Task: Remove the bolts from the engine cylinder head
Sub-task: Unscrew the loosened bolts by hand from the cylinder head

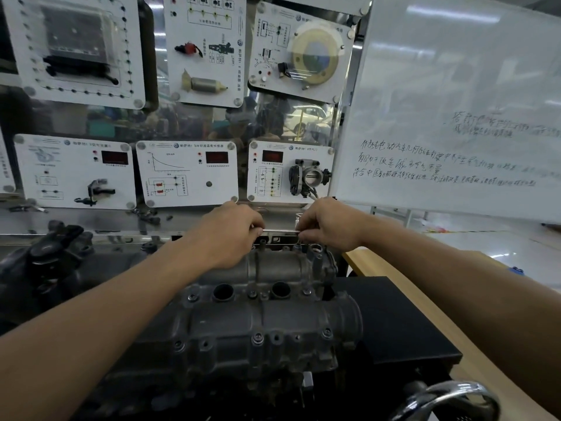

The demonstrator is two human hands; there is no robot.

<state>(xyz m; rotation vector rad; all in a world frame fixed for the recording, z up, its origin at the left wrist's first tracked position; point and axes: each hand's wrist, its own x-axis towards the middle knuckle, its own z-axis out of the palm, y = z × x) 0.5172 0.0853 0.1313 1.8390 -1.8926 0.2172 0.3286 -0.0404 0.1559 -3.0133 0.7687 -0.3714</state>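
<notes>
A dark grey engine cylinder head [258,323] lies in front of me, with two round holes on top and several bolts [257,338] along its near flange. Both of my hands reach to its far end. My left hand [230,235] and my right hand [328,223] each grip one end of a thin silver bar tool [279,230] held level between them, above the far edge of the head. What the tool sits on is hidden by my fingers.
Behind the head stands a panel of white training boards [186,174] with sensors and a throttle body [308,177]. A whiteboard [455,117] leans at the right. A wooden bench [394,268] carries a black block [394,323]. Dark engine parts [54,247] lie at the left.
</notes>
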